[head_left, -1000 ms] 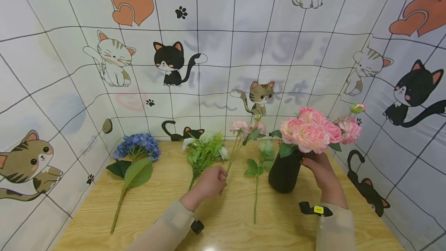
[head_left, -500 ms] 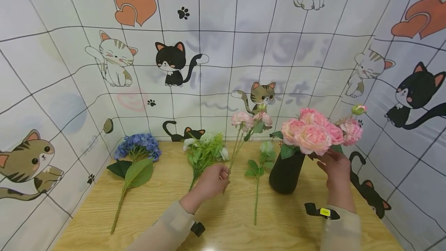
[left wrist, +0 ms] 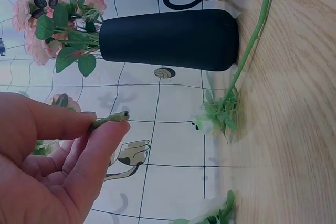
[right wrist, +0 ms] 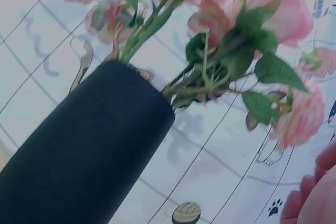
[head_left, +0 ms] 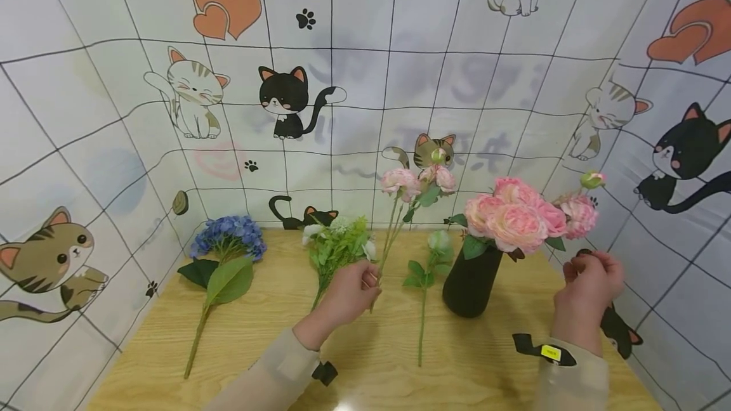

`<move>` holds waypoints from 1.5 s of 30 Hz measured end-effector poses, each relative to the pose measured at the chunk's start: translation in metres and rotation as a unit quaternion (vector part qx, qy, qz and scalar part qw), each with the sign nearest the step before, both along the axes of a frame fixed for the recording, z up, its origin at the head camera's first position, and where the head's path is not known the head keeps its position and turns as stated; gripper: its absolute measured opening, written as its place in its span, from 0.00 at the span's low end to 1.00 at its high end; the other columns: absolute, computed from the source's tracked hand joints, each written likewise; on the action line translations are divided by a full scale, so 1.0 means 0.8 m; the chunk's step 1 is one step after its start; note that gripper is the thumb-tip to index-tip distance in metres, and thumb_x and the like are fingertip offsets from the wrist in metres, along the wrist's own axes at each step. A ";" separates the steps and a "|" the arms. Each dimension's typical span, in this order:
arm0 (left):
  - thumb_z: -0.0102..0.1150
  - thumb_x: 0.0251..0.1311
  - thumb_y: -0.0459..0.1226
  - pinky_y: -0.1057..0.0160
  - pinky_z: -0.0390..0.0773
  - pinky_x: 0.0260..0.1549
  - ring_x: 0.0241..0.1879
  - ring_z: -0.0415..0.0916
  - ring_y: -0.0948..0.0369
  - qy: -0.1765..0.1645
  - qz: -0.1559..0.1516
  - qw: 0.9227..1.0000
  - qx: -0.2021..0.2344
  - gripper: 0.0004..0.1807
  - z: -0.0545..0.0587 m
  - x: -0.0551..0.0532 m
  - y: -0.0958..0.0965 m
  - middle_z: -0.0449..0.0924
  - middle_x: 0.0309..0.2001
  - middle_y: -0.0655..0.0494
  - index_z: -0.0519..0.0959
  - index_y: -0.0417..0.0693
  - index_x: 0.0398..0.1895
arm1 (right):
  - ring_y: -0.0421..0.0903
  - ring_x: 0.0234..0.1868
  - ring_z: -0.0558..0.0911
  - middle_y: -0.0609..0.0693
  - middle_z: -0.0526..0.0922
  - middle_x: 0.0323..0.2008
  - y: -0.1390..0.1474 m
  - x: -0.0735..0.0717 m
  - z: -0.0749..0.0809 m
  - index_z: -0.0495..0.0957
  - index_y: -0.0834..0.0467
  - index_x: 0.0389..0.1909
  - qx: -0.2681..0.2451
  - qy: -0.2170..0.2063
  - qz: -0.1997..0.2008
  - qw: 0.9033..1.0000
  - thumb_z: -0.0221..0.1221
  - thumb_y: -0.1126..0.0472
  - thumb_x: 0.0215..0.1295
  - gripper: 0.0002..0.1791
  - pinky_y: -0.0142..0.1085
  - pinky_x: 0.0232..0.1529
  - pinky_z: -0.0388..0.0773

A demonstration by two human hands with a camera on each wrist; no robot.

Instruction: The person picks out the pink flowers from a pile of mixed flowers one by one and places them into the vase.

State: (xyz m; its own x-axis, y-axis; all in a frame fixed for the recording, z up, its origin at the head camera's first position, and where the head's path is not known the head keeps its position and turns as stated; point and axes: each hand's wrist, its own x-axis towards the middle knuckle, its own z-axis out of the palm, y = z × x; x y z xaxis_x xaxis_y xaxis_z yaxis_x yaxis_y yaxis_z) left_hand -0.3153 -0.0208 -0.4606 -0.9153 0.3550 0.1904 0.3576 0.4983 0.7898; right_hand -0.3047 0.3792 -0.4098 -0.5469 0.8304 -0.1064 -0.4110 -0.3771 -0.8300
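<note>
My left hand (head_left: 349, 293) pinches the thin green stem of a spray of pink flowers (head_left: 401, 182) between thumb and fingertips, holding it upright above the table. The cut end of that stem (left wrist: 113, 119) pokes out past my thumb in the left wrist view. On the right stands a black vase (head_left: 471, 284) with a bunch of large pink peonies (head_left: 516, 224) in its mouth. My right hand (head_left: 591, 284) is in the air to the right of the vase, apart from it, fingers loosely bent. Nothing shows in its grasp; part of its palm is hidden.
A blue hydrangea (head_left: 228, 240) lies at the left of the wooden table (head_left: 257, 347). Greenery with small white blooms (head_left: 339, 243) lies behind my left hand. A white rose stem (head_left: 422, 322) lies left of the vase. Cat-printed cloth (head_left: 354, 81) walls the back and sides.
My right hand has left the peonies at the vase's mouth and moved right. My left hand has raised the pink spray slightly and shifted it a little rightward.
</note>
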 end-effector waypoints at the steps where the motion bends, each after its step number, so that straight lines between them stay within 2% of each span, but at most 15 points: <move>1: 0.67 0.70 0.32 0.61 0.82 0.38 0.38 0.81 0.62 0.002 0.000 1.000 0.003 0.08 0.001 0.000 0.000 0.82 0.39 0.57 0.81 0.46 0.49 | 0.44 0.36 0.70 0.46 0.70 0.40 -0.001 0.001 0.002 0.75 0.53 0.42 -0.005 0.015 -0.007 1.000 0.53 0.76 0.69 0.14 0.28 0.35 0.77; 5: 0.67 0.70 0.32 0.62 0.82 0.37 0.38 0.81 0.64 0.004 0.000 1.000 0.014 0.08 0.004 0.001 -0.001 0.82 0.39 0.57 0.81 0.46 0.49 | 0.45 0.35 0.68 0.48 0.69 0.40 -0.005 0.004 0.007 0.73 0.53 0.41 -0.002 0.046 -0.019 0.999 0.52 0.77 0.69 0.14 0.29 0.32 0.75; 11: 0.67 0.70 0.33 0.64 0.82 0.37 0.36 0.81 0.66 0.017 0.006 1.000 0.006 0.07 0.010 0.005 -0.003 0.81 0.37 0.60 0.82 0.49 0.48 | 0.46 0.34 0.68 0.49 0.68 0.39 -0.013 0.009 0.014 0.71 0.55 0.39 0.003 0.087 -0.035 0.996 0.52 0.76 0.70 0.12 0.29 0.32 0.76; 20: 0.68 0.70 0.34 0.64 0.81 0.37 0.34 0.79 0.67 0.027 0.006 1.000 0.014 0.07 0.020 0.015 -0.003 0.82 0.36 0.63 0.83 0.50 0.48 | 0.47 0.22 0.68 0.52 0.69 0.30 -0.028 0.022 0.038 0.70 0.59 0.33 -0.007 0.186 -0.063 0.980 0.50 0.79 0.69 0.12 0.30 0.25 0.76; 27: 0.67 0.70 0.34 0.65 0.81 0.37 0.33 0.79 0.68 0.035 0.004 0.999 0.015 0.10 0.022 0.021 0.000 0.82 0.35 0.63 0.84 0.49 0.52 | 0.48 0.21 0.69 0.55 0.69 0.29 -0.057 0.028 0.048 0.70 0.62 0.30 0.006 0.258 -0.044 0.965 0.48 0.81 0.68 0.13 0.31 0.22 0.76; 35: 0.67 0.70 0.33 0.65 0.81 0.36 0.33 0.79 0.68 0.037 0.007 0.999 0.017 0.10 0.023 0.021 0.002 0.82 0.35 0.63 0.84 0.49 0.51 | 0.47 0.19 0.69 0.55 0.69 0.26 -0.082 0.028 0.049 0.69 0.63 0.27 0.048 0.296 -0.007 0.954 0.45 0.82 0.69 0.15 0.30 0.21 0.76; 45: 0.66 0.71 0.33 0.66 0.81 0.36 0.33 0.79 0.69 0.033 -0.008 0.999 0.016 0.09 0.022 0.023 0.006 0.82 0.36 0.63 0.83 0.48 0.52 | 0.48 0.21 0.73 0.57 0.72 0.27 -0.097 0.024 0.048 0.71 0.67 0.27 0.066 0.298 0.026 0.952 0.47 0.82 0.68 0.13 0.30 0.22 0.78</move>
State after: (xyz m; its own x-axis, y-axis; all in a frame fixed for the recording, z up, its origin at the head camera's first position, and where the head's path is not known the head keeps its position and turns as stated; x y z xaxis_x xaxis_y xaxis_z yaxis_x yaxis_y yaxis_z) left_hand -0.2968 -0.0163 -0.4431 -0.8948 0.3621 0.2612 0.4168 0.4678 0.7793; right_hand -0.2855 0.3019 -0.3717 -0.5187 0.7845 0.3397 -0.8074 -0.3189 -0.4964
